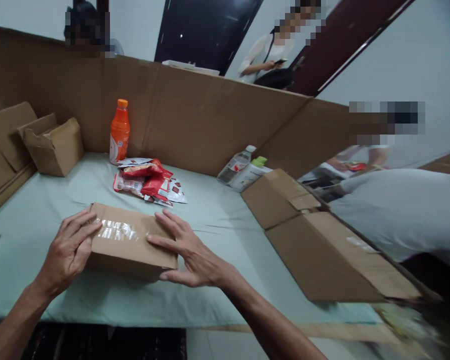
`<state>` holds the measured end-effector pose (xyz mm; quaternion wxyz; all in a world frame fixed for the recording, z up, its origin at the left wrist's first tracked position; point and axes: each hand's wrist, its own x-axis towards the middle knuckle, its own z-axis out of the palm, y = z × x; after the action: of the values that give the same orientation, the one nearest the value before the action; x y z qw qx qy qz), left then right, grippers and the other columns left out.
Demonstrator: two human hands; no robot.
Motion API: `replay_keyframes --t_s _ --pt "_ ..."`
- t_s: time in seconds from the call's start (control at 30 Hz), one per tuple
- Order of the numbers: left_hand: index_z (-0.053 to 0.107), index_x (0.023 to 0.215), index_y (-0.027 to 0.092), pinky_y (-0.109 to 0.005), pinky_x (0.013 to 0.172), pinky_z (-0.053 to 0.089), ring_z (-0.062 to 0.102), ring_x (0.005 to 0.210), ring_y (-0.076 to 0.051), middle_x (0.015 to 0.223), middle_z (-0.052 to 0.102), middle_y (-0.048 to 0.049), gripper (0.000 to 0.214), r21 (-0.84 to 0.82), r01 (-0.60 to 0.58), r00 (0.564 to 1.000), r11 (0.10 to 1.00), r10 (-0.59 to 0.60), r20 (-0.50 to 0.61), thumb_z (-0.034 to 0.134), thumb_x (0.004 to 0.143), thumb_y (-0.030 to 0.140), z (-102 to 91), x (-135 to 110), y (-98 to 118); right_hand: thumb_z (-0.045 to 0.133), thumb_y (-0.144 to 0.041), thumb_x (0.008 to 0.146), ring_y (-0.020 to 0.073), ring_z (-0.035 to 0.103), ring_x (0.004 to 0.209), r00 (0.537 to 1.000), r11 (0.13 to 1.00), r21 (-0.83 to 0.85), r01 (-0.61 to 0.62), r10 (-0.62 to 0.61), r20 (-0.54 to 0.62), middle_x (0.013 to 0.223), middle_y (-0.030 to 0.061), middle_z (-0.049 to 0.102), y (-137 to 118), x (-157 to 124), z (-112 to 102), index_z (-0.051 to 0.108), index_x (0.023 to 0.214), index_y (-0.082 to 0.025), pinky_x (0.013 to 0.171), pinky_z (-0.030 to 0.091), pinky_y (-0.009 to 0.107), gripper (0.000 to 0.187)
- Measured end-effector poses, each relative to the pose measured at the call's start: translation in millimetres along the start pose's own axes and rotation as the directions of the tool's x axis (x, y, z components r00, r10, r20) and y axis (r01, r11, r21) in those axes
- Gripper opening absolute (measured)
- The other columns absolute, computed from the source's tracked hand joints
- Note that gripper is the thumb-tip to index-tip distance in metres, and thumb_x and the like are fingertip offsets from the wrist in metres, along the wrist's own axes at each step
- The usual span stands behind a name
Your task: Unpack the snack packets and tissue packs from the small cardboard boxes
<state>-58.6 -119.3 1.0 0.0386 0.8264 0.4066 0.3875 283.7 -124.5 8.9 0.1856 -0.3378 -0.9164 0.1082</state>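
Observation:
A closed cardboard box (135, 245) rests on the green cloth in front of me, with shiny clear tape across its top. My left hand (73, 245) grips the box's left end, fingers together over the top edge. At the other end my right hand (185, 250) clasps the box, fingers lying spread on the top and thumb against the front side. Behind the box lies a pile of red and white snack packets (150, 180). An orange drink bottle (120, 132) stands upright just beyond the packets.
Cardboard walls (210, 115) border the cloth-covered table (225, 280) at the back. Open boxes (54, 142) stand at left. A clear bottle (237, 166) and a green-capped bottle (252, 175) lean near a cardboard flap (322, 255) at right. A person (268, 57) stands behind; another bends at right.

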Motion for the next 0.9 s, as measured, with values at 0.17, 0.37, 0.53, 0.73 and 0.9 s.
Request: replay_keyframes --t_s 0.17,0.37,0.53,0.73,0.9 --pt "0.059 0.135 0.033 -0.067 0.113 0.043 0.049 0.138 -0.036 0.143 0.058 -0.0047 0.039 0.007 -0.003 1.0 1.0 0.003 -0.012 0.044 0.101 0.021 2.0 0.1 -5.3 0.073 -0.064 0.079 0.0309 0.024 0.157 1.0 0.997 0.077 0.021 -0.021 -0.002 0.166 0.0135 0.037 9.1 18.1 7.9 0.063 0.141 -0.024 0.126 0.026 0.053 0.075" --pt "0.046 0.15 0.043 -0.064 0.117 0.043 0.047 0.144 -0.035 0.157 0.048 -0.0008 0.047 -0.112 0.041 0.996 0.993 -0.032 0.081 0.044 0.104 0.031 23.6 1.5 11.5 0.068 -0.054 0.082 0.0326 0.032 0.154 0.981 0.997 0.072 -0.029 0.042 -0.191 0.16 0.0134 0.047 -5.9 -38.1 11.4 0.061 0.142 -0.024 0.122 0.033 0.056 0.068" --pt "0.032 0.159 0.037 -0.056 0.114 0.05 0.043 0.149 -0.034 0.168 0.034 -0.0071 0.054 -0.114 0.044 0.972 0.992 -0.016 0.234 0.042 0.106 0.041 64.1 6.1 22.2 0.065 -0.039 0.088 0.0352 0.041 0.149 0.868 0.946 -0.033 -0.322 0.281 -0.409 0.156 0.0143 0.052 5.7 -137.1 -7.6 0.056 0.145 -0.027 0.116 0.04 0.061 0.06" --pt "0.053 0.147 0.025 -0.053 0.109 0.054 0.056 0.139 -0.033 0.158 0.049 -0.0149 0.047 -0.051 -0.083 0.941 0.995 0.095 0.324 0.047 0.103 0.041 124.4 16.0 3.8 0.061 -0.041 0.084 0.0348 0.052 0.137 0.502 0.535 -0.161 -0.829 0.588 -0.634 0.141 0.0164 0.064 95.1 -186.9 -46.2 0.067 0.131 -0.019 0.115 0.041 0.057 0.052" --pt "0.056 0.141 0.023 -0.051 0.103 0.059 0.062 0.132 -0.034 0.152 0.053 -0.018 0.043 0.044 -0.086 0.982 0.995 0.078 0.172 0.048 0.099 0.03 153.8 10.8 -14.7 0.051 -0.04 0.088 0.0354 0.046 0.138 0.274 0.26 -0.121 -0.958 0.705 -0.654 0.147 0.0208 0.057 181.7 -155.3 -73.7 0.062 0.137 -0.014 0.109 0.043 0.052 0.057"
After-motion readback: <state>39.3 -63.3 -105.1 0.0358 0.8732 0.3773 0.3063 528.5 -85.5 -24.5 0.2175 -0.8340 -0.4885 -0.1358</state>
